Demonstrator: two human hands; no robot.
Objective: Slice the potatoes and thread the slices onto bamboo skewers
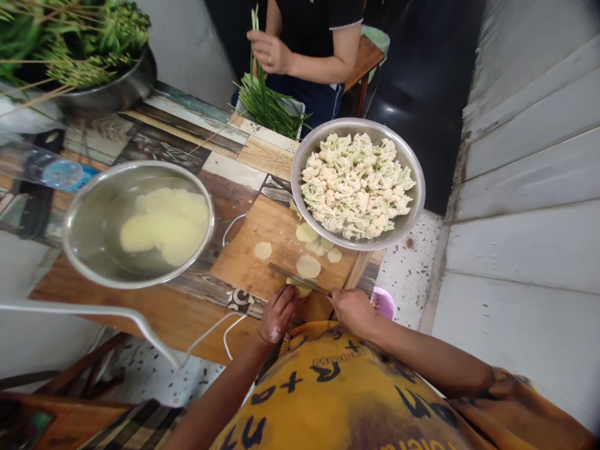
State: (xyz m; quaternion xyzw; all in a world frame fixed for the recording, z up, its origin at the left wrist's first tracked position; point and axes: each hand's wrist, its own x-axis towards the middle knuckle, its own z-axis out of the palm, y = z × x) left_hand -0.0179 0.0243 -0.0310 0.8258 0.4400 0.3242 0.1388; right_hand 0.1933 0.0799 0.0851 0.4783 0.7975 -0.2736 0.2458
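Note:
My left hand (pixel 277 312) is closed on a piece of potato (pixel 300 287) at the near edge of a wooden cutting board (pixel 244 259). My right hand (pixel 352 309) grips the handle of a knife (pixel 295 277) whose blade lies across the potato. Several round potato slices (pixel 308 266) lie on the board just beyond the blade.
A steel bowl of cauliflower florets (pixel 358 182) overlaps the board's far right. A steel bowl with peeled potatoes in water (pixel 139 224) stands at left. Farther off are a bowl of greens (pixel 89 56), a plastic bottle (pixel 47 167) and another person handling chives (pixel 269 103). A wall runs along the right.

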